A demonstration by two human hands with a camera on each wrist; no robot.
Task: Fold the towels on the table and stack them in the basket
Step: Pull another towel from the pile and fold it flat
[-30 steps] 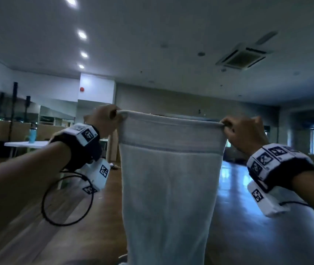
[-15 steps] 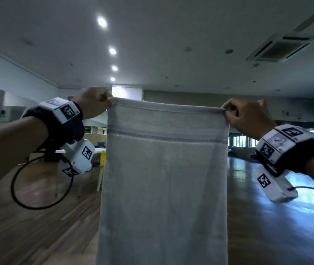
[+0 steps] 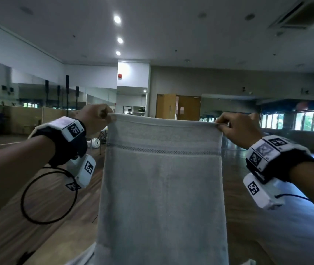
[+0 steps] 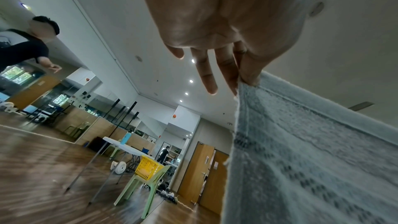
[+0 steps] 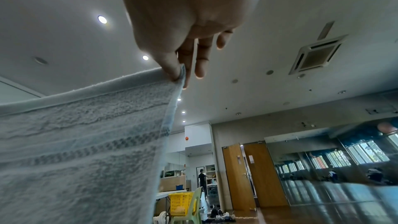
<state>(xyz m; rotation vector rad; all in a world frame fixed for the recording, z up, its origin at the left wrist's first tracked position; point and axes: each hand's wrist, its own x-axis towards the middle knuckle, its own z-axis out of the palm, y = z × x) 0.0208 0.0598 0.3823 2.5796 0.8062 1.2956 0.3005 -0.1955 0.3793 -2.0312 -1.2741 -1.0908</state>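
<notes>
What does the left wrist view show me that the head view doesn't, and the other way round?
Only the left wrist view shows the yellow basket sitting on a pale green chair beside a white folding table, and the thumb and a finger pinching the towel's corner. Only the head view shows both hands at once: the left hand and right hand each grip a top corner, so the towel hangs flat between them. Both share the towel, the left hand, the wooden floor and the ceiling lights.
</notes>
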